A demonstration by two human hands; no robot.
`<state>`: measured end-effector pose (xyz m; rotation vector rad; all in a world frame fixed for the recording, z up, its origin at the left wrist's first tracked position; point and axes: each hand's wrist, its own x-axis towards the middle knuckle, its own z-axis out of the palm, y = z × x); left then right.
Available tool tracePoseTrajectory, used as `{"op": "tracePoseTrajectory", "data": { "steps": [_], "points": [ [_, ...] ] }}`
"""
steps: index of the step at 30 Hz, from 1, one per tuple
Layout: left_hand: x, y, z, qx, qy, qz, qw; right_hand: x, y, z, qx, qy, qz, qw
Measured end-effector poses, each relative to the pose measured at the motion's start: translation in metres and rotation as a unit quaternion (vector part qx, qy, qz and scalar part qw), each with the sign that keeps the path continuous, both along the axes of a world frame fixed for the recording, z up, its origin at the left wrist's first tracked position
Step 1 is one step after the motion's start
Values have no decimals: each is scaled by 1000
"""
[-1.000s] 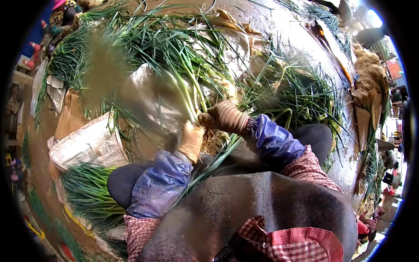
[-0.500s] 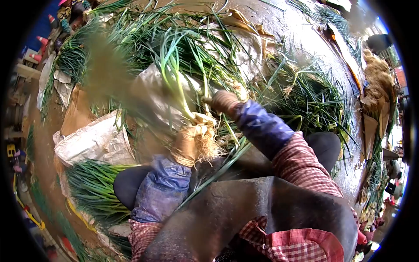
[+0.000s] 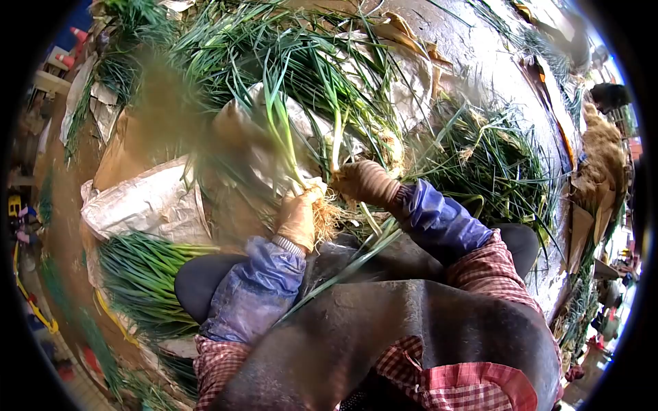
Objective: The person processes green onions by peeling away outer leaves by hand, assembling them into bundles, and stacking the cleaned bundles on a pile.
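Note:
My left hand (image 3: 296,218), in a tan glove, is closed around the root end of several green onions (image 3: 282,133). Their pale roots (image 3: 326,218) hang out beside the fingers, and the green leaves point up and away. Just to the right, my gloved right hand (image 3: 367,182) grips a single green onion stalk (image 3: 337,140) low on its white part; that stalk stands nearly upright. The two hands are close together but apart. Beyond them lies a large loose heap of green onions (image 3: 301,75), some with roots showing at its right end.
A neat bundle of green onions (image 3: 147,281) lies by my left knee, below a pale paper sack (image 3: 147,205). Another tangled pile (image 3: 486,161) is at the right. A dark apron (image 3: 343,335) covers my lap, with a loose leaf (image 3: 343,274) across it. A smudge blurs the upper left.
My right hand has closed on a stalk's base and moved slightly right and down. My left hand still holds its onions, nearly in place. The view has shifted a little.

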<state>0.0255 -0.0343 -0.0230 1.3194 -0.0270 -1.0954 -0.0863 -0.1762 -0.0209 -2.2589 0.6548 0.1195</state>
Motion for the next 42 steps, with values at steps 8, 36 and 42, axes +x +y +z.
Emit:
{"op": "tracePoseTrajectory", "data": {
  "steps": [8, 36, 42],
  "points": [
    [-5, 4, -1, -6, 7, 63, 998, -13, -1, -6, 437, -34, -69, 896],
    [-21, 11, 2, -68, 243, -65, 965, -38, 6, 17, 261, 20, 166, 951],
    [-21, 2, 2, -73, 169, -121, 975, -56, 4, 2, 81, 254, 238, 934]
  ]
}}
